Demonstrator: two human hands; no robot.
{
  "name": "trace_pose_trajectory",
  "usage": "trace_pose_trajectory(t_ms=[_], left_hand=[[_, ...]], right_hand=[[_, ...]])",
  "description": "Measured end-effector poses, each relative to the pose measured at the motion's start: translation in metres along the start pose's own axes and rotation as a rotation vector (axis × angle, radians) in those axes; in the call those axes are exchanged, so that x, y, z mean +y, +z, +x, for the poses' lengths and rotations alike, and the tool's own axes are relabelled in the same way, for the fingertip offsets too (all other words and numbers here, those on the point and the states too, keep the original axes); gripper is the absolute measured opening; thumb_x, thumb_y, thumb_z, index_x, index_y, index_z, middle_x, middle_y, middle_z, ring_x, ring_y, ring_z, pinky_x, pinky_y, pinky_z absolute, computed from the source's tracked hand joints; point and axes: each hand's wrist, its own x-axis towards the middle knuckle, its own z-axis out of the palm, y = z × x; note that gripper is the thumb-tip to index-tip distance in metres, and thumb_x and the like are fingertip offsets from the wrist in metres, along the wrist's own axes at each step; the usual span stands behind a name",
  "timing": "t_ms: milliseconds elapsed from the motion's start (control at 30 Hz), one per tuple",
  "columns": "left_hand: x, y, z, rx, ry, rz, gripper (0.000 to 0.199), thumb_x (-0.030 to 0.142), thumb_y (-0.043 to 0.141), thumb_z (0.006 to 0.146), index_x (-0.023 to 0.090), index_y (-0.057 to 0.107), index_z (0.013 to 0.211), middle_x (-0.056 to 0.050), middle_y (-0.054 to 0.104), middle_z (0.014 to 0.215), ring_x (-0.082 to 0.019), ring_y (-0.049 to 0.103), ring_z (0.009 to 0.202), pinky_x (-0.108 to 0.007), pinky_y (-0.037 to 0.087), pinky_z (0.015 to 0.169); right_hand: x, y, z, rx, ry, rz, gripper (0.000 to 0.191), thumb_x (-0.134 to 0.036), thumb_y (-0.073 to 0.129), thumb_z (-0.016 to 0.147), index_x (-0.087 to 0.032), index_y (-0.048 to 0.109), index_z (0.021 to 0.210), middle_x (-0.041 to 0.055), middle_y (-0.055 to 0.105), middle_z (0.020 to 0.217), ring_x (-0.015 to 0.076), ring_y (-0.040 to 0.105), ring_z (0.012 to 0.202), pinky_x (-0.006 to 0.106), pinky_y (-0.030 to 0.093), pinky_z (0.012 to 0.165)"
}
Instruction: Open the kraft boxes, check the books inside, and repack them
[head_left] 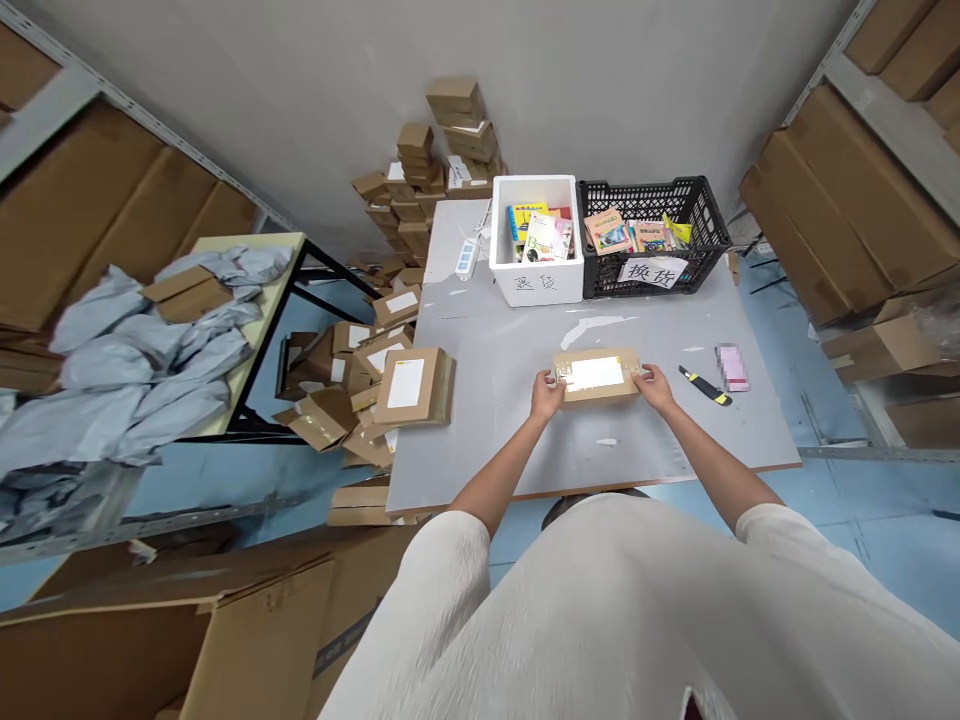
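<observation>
A taped cardboard box (598, 393) with a white label on top rests on the grey table (495, 450) in front of me. My left hand (548, 394) grips its left end, thumb on the upper face. At the opposite end, my right hand (654, 387) holds it the same way. The undersides of both hands' grips are hidden. To the right of the box lies a black and yellow utility knife (705, 385), and beside that a pink phone-like item (732, 367), blurred out.
Behind the box stand a white bin (537, 285) and a black crate (656, 275), both holding books. A labelled carton (414, 386) sits at the table's left edge, near a power strip (467, 258). Piled boxes (375, 340) and grey parcel bags (150, 360) lie left; shelves flank both sides.
</observation>
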Motion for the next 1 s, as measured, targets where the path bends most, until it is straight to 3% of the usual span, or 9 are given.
trace_pose_trajectory(t_ms=[167,300,433,533,667,800,900,1000], left_hand=[[0.003,0.0,0.005,-0.046,0.049,-0.058,0.067,0.02,0.073,0.091,0.024,0.051,0.153,-0.012,0.065,0.143,-0.017,0.071,0.109,-0.034,0.058,0.102],[0.009,-0.001,0.009,-0.134,0.035,-0.133,0.098,0.012,0.076,0.083,0.023,0.034,0.17,-0.017,0.064,0.152,-0.024,0.069,0.128,-0.039,0.055,0.113],[0.016,-0.003,0.015,-0.21,0.03,-0.145,0.12,0.009,0.081,0.075,0.02,0.02,0.177,-0.017,0.069,0.148,-0.028,0.071,0.129,-0.04,0.055,0.113],[0.02,-0.003,0.016,-0.131,0.049,-0.148,0.113,0.014,0.083,0.078,0.023,0.026,0.176,-0.015,0.066,0.154,-0.027,0.068,0.134,-0.036,0.057,0.109],[0.018,0.001,0.012,0.002,0.08,-0.186,0.084,0.033,0.077,0.093,0.025,0.039,0.167,-0.014,0.063,0.154,-0.023,0.068,0.133,-0.032,0.056,0.107],[0.006,0.003,0.006,0.051,0.029,-0.047,0.061,0.045,0.067,0.102,0.022,0.052,0.156,-0.013,0.068,0.138,-0.024,0.068,0.127,-0.035,0.054,0.107],[-0.006,0.003,0.002,0.014,-0.013,0.059,0.057,0.038,0.068,0.099,0.023,0.055,0.152,-0.012,0.07,0.138,-0.026,0.069,0.126,-0.037,0.052,0.108],[-0.016,0.005,-0.001,-0.033,-0.037,0.08,0.061,0.035,0.072,0.096,0.024,0.053,0.153,-0.011,0.071,0.14,-0.025,0.072,0.118,-0.036,0.053,0.103]], right_hand=[[-0.014,-0.002,0.002,-0.084,-0.061,0.108,0.09,-0.033,0.073,0.082,-0.019,0.047,0.166,0.0191,0.058,0.162,0.0287,0.069,0.13,0.045,0.058,0.113],[-0.029,-0.007,0.0,-0.177,-0.123,0.093,0.101,-0.022,0.072,0.077,-0.021,0.04,0.173,0.0185,0.055,0.167,0.0296,0.064,0.141,0.045,0.052,0.12],[-0.037,-0.013,-0.002,-0.203,-0.124,0.086,0.114,-0.018,0.074,0.07,-0.025,0.033,0.176,0.0189,0.054,0.168,0.0328,0.065,0.139,0.047,0.056,0.115],[-0.04,-0.012,-0.002,-0.171,-0.161,0.156,0.113,-0.025,0.075,0.072,-0.028,0.031,0.176,0.0175,0.051,0.169,0.0331,0.062,0.143,0.048,0.055,0.116],[-0.036,-0.005,0.0,-0.098,-0.188,0.293,0.099,-0.046,0.077,0.079,-0.028,0.041,0.17,0.0151,0.056,0.163,0.0313,0.064,0.138,0.047,0.054,0.116],[-0.018,-0.001,-0.001,-0.001,-0.082,0.213,0.086,-0.068,0.068,0.085,-0.02,0.057,0.154,0.0135,0.071,0.131,0.0293,0.07,0.116,0.045,0.057,0.109],[0.002,-0.001,-0.003,0.004,-0.047,0.103,0.078,-0.068,0.07,0.083,-0.02,0.064,0.144,0.0063,0.073,0.104,0.0271,0.071,0.101,0.042,0.058,0.101],[0.017,0.001,-0.005,-0.014,-0.041,0.062,0.065,-0.06,0.073,0.08,-0.023,0.069,0.134,0.0051,0.073,0.104,0.0257,0.072,0.098,0.041,0.06,0.096]])
